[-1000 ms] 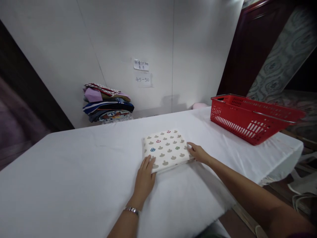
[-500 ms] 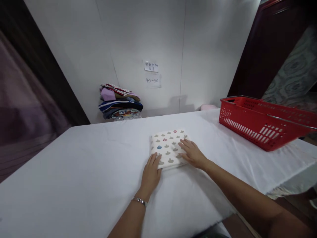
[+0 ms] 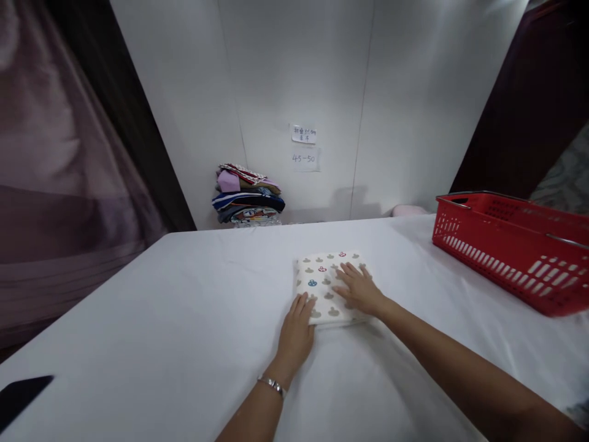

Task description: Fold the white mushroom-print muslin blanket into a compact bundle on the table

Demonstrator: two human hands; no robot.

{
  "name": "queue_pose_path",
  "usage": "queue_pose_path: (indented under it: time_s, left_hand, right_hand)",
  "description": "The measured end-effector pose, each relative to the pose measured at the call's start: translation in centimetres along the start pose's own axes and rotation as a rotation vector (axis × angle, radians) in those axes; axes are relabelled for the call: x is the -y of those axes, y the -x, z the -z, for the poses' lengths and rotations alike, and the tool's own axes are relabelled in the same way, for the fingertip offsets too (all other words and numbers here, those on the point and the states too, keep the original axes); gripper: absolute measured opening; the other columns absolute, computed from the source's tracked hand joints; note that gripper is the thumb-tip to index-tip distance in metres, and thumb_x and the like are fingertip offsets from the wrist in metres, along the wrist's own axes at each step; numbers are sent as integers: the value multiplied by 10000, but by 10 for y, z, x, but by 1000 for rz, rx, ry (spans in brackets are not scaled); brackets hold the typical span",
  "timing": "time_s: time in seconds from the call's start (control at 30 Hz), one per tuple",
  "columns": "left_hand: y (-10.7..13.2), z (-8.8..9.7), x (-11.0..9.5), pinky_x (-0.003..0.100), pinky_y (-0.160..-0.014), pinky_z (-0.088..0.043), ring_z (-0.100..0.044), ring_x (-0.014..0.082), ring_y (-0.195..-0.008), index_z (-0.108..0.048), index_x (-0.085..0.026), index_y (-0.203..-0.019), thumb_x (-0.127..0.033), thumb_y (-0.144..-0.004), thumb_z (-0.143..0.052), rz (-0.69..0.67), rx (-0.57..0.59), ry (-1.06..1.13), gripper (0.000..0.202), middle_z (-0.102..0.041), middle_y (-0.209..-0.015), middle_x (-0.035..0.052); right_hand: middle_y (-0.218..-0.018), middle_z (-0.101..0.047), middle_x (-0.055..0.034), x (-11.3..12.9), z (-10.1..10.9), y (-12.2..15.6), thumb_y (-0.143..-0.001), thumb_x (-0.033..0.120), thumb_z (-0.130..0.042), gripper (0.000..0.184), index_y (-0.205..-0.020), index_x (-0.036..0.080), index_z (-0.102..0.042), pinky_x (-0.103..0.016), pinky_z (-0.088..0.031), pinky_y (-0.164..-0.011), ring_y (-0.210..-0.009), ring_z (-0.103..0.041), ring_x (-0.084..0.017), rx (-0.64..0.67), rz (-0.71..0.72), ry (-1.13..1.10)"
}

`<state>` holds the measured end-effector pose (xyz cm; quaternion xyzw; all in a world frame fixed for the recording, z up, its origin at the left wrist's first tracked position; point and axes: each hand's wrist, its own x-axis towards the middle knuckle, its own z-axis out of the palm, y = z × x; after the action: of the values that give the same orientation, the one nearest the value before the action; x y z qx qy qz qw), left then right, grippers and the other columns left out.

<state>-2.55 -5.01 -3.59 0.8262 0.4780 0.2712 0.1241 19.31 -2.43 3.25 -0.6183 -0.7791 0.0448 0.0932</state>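
A folded white cloth [image 3: 329,282] printed with grey, red and blue mushroom shapes lies flat on the white-covered table [image 3: 221,313]. My left hand [image 3: 297,328] rests at its near left corner, fingers stretched over the edge. On the right part of the cloth lies my right hand [image 3: 361,290], palm down with the fingers spread. Neither hand grips the cloth. A metal bracelet [image 3: 272,385] circles my left wrist.
A red plastic basket [image 3: 497,245] with metal handles stands on the right of the table. Against the back wall is a stack of folded clothes [image 3: 251,196]. A dark flat object [image 3: 23,396] lies at the near left edge. Paper signs [image 3: 304,147] hang on the wall.
The view has turned left, so everything sits further right, and the dark object has come into sight. My right hand has slid slightly inward over the cloth; my left hand stays at its corner.
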Motion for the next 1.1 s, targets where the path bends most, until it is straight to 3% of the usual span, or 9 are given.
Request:
queue_pose_path:
  time_s: [0.1,0.2,0.33,0.43,0.6,0.7,0.8,0.97,1.1]
  left_hand:
    - [1,0,0,449,-1109,-283,-215,202,-1375,-408,-195,-1325,9,-715,-390,4,5,8,643,-330,-1461,60]
    - [1,-1,0,457,-1108,-286,-215,208,-1375,-415,-189,-1319,12,-695,-402,14,22,7,656,-325,-1463,65]
    - [0,-1,0,470,-1099,-298,-229,218,-1370,-431,-192,-1309,14,-675,-405,39,44,0,667,-327,-1462,64]
    - [0,-2,0,468,-1098,-299,-215,221,-1375,-434,-191,-1310,-1,-674,-412,44,59,0,663,-317,-1467,60]
    - [1,-2,1,463,-1105,-294,-215,213,-1375,-432,-197,-1316,-12,-683,-402,29,47,1,659,-312,-1469,47]
    - [2,-1,2,452,-1112,-288,-217,200,-1375,-424,-196,-1324,-9,-698,-389,14,36,10,654,-313,-1469,45]
    - [2,-1,2,443,-1111,-292,-225,199,-1372,-436,-191,-1318,-10,-698,-398,33,35,16,648,-332,-1460,45]
    - [0,-3,2,434,-1096,-315,-255,198,-1360,-482,-209,-1281,-14,-703,-408,79,24,20,614,-375,-1438,26]
    - [0,-3,1,429,-1094,-309,-246,196,-1363,-477,-213,-1286,-19,-713,-404,86,33,20,609,-366,-1443,18]
  right_hand:
    - [-1513,-162,-105,37,6,-43,-912,574,-241,668,-1425,149,-285,-434,-51,-1107,-1397,-64,-230,-65,116,-93]
    - [-1520,-127,-101,60,-9,-81,-911,572,-232,684,-1441,139,-230,-434,-57,-1106,-1399,-38,-226,-59,147,-125]
    - [-1506,-176,-123,58,-49,-103,-910,513,-293,646,-1430,131,-260,-466,-46,-1098,-1391,-99,-254,84,92,-94]
    - [-1510,-164,-114,52,-69,-105,-905,521,-293,659,-1430,125,-262,-462,-18,-1103,-1393,-85,-247,81,89,-85]
    - [-1504,-193,-121,50,-56,-109,-902,549,-276,667,-1420,129,-287,-464,-60,-1100,-1388,-115,-251,136,97,-154]
    - [-1508,-183,-114,31,-35,-111,-897,571,-274,679,-1429,149,-272,-442,-91,-1100,-1390,-112,-242,140,72,-158]
    - [-1515,-151,-118,-8,-24,-106,-904,560,-276,685,-1438,132,-247,-444,-26,-1103,-1396,-57,-240,32,-25,-29]
    - [-1497,-220,-117,-69,-42,-98,-906,562,-253,676,-1426,131,-277,-474,-45,-1094,-1387,-107,-256,59,-198,89]
    - [-1501,-213,-103,-78,-55,-98,-901,585,-211,695,-1433,141,-261,-472,-60,-1093,-1386,-109,-252,58,-195,74]
